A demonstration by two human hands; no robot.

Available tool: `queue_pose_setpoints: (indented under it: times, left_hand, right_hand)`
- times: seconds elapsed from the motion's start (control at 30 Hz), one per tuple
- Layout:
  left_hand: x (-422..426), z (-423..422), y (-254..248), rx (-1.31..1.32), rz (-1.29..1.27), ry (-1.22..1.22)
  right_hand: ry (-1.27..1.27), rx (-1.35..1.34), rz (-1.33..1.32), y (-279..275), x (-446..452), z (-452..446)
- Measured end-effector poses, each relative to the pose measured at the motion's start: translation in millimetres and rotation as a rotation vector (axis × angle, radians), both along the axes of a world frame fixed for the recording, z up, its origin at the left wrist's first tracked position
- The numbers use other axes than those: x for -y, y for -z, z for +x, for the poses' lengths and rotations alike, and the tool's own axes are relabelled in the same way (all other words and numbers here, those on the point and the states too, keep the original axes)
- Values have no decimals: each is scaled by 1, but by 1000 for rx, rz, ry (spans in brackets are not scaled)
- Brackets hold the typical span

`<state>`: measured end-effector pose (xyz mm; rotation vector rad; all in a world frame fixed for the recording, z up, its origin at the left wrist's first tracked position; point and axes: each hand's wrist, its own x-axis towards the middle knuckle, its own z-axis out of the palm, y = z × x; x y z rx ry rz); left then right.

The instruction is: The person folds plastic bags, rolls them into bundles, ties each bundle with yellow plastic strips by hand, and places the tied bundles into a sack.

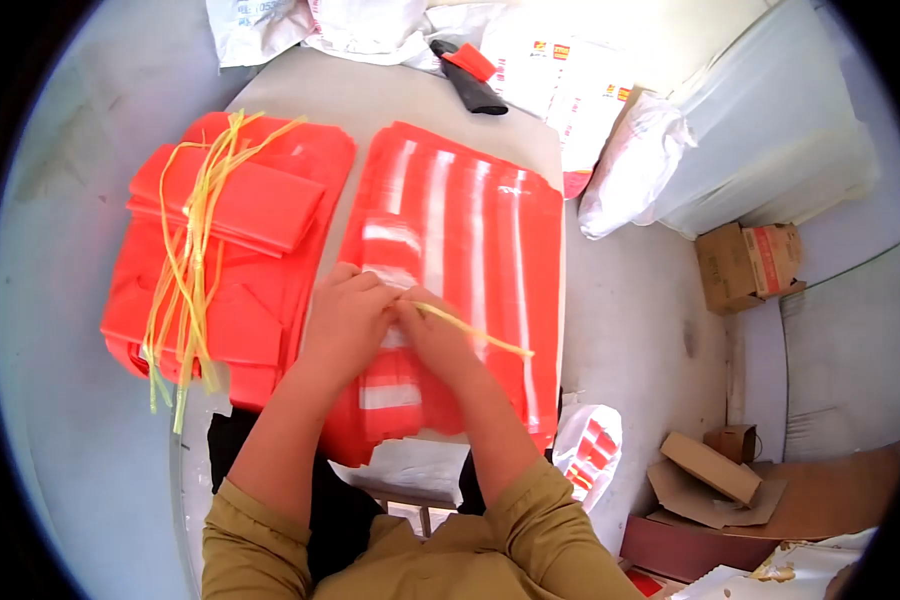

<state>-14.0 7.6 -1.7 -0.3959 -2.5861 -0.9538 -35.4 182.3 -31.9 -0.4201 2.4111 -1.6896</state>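
A flat stack of shiny red plastic bags [525, 260] lies on the table in front of me, with a folded red bundle on top of it under my hands. My left hand [345, 312] and my right hand [428, 330] meet over this bundle, fingers closed and fingertips together. Between them they pinch a yellow plastic strip [480, 336], whose loose end runs out to the right from my right hand. The rest of the strip is hidden by the fingers. To the left sits another pile of red bags [245, 210], with several loose yellow strips [195, 235] draped across it.
A black roll [473, 88] with a red piece lies at the table's [345, 88] far edge. White printed sacks [530, 70] line the back. A white bag [587, 450] stands by the right table edge. Cardboard boxes [745, 265] and opened cartons [710, 480] are on the right.
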Motion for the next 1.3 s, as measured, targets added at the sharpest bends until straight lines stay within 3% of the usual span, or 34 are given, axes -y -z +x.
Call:
queue_pose_setpoints:
  times: [0.07,0.2,0.27,0.4,0.5,0.7,0.9,1.1,1.3]
  left_hand:
    - [2,0,1,35,-4,-24]
    - [5,0,4,214,239,-58]
    - [3,-1,-2,368,360,-69]
    - [2,-2,3,414,368,-84]
    - [1,-2,4,416,296,-93]
    - [0,2,4,282,162,-41]
    - [3,7,7,264,131,-36]
    - [3,8,13,311,206,-61]
    - [5,6,17,299,155,-59]
  right_hand:
    - [17,50,31,-4,2,2]
    - [81,270,-315,-3,10,3]
    - [47,174,-128,1,5,5]
    - [46,-120,170,-17,11,12]
    - [64,-619,306,-9,13,7]
    - [55,-729,390,-3,16,1]
    - [94,-625,306,9,14,4]
    - [137,-342,119,-4,20,16]
    - [161,-139,203,-18,21,20]
